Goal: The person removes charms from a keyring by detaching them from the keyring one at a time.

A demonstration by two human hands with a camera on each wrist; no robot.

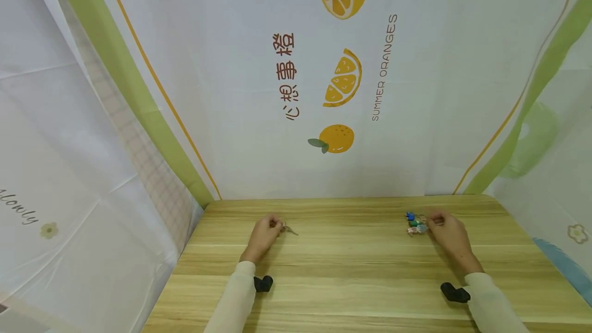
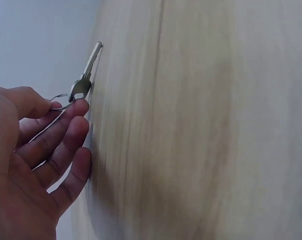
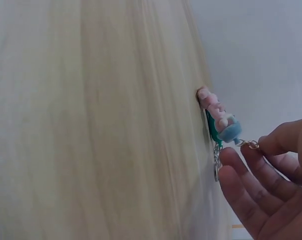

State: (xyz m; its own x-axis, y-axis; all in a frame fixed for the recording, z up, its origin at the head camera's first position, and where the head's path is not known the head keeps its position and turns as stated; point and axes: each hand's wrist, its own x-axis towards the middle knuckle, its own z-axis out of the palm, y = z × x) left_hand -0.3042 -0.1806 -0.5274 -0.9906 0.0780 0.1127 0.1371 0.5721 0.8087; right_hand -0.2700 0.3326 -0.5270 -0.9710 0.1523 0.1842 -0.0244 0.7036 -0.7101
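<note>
My left hand [image 1: 265,234] pinches a thin metal key ring [image 2: 60,102] between thumb and fingers at the table's left. A silver key [image 2: 81,86] hangs on that ring, its blade pointing away from the hand toward the tabletop. At the right, my right hand [image 1: 449,235] pinches the gold-coloured chain [image 3: 250,144] of a keychain between thumb and fingertip. The keychain's figure [image 3: 222,117] is pink with a light-blue part. Beside it are a green piece [image 3: 211,126], partly hidden behind the figure, and a blue piece [image 1: 410,216].
Both hands are over a wooden table [image 1: 342,271]. Behind it hangs a white cloth [image 1: 250,158] printed with oranges, and more cloth hangs at both sides. Each wrist wears a black camera mount, such as the left one [image 1: 263,284].
</note>
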